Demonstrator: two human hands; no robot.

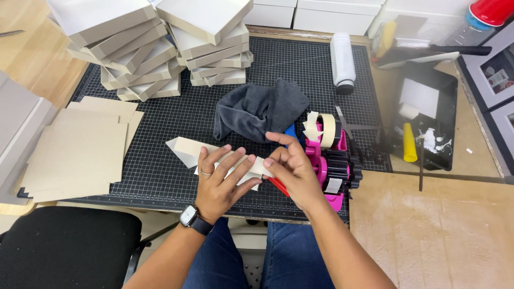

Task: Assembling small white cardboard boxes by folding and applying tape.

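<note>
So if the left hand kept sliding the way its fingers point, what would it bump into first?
The left hand points up and to the right across the folded cardboard piece. Going straight on, it would probably meet the right hand first, with the pink tape dispenser just beyond.
</note>
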